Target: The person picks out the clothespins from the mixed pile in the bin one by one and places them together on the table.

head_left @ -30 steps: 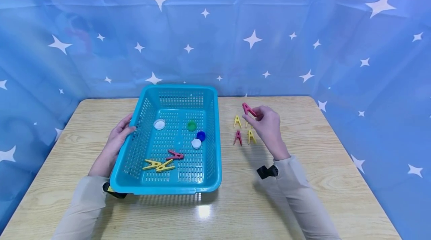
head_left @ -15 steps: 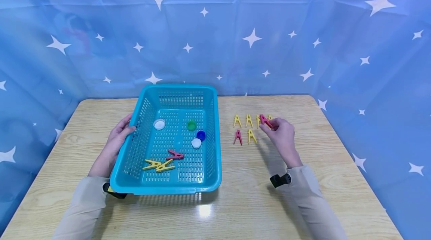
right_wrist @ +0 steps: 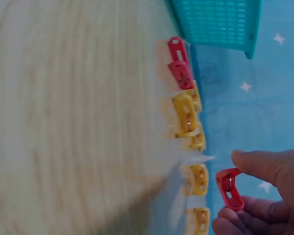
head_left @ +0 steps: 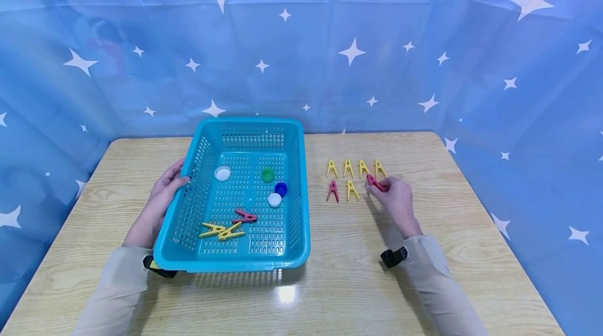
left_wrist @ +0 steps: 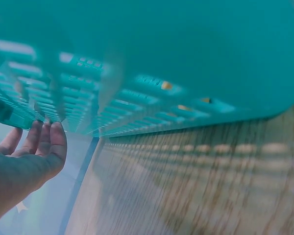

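Observation:
Between the thumb and fingers of my right hand [head_left: 398,204] is a red clothespin [head_left: 375,183], pinched just in front of the back row. Four-legged shapes aside, that row holds several yellow clothespins [head_left: 348,168]. In front of it stand another red clothespin [head_left: 333,191] and a yellow one [head_left: 352,190]. The right wrist view shows the held red clothespin [right_wrist: 229,189] raised off the table. My left hand [head_left: 162,194] holds the left rim of a blue plastic basket [head_left: 305,231]; in the left wrist view its fingers [left_wrist: 58,139] bend up against the basket's side.
Inside the basket lie a red clothespin [head_left: 245,216], two yellow clothespins [head_left: 231,232], two white caps [head_left: 275,200], a green cap [head_left: 268,175] and a blue cap [head_left: 280,189]. The wooden table [head_left: 339,294] ends at a blue star-patterned curtain [head_left: 301,37].
My right hand has carried the red clothespin rightward and then lower, from above the yellow row to the front row's right end. The left hand and basket have stayed put.

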The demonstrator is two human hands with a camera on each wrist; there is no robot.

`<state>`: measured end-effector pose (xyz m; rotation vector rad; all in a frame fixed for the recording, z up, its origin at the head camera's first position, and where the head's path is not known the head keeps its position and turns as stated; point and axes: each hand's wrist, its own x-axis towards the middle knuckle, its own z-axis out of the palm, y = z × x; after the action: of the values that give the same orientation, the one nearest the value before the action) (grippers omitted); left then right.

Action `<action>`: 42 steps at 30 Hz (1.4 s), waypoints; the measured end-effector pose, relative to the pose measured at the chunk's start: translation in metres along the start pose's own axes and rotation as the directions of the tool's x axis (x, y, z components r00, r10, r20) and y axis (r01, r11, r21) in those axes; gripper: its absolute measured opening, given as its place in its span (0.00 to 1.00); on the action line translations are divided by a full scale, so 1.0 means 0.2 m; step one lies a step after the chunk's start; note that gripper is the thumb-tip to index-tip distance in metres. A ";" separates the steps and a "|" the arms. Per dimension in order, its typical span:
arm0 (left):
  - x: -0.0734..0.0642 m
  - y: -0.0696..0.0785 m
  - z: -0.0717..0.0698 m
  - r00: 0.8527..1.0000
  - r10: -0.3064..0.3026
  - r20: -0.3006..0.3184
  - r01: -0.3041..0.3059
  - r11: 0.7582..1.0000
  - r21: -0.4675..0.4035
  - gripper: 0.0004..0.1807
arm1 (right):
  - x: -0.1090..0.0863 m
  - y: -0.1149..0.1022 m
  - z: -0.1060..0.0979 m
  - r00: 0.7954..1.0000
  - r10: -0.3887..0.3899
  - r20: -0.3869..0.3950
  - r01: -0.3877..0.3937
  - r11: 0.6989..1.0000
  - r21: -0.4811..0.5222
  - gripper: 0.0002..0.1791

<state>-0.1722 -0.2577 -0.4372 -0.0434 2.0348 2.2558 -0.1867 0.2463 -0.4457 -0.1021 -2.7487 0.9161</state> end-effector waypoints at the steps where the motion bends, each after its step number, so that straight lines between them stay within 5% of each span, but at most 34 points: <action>1: 0.00 0.00 0.00 1.000 0.000 0.000 0.000 1.000 0.000 0.33 | 0.00 0.01 0.01 1.000 0.008 0.009 -0.008 1.000 -0.002 0.16; 42: 0.00 0.00 0.00 1.000 -0.002 -0.009 0.002 1.000 -0.012 0.34 | 0.02 0.03 0.09 0.976 0.129 0.176 -0.106 0.986 -0.132 0.18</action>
<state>-0.1719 -0.2567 -0.4378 -0.0565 2.0246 2.2715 -0.1949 0.2407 -0.4628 -0.2147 -2.9982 0.8236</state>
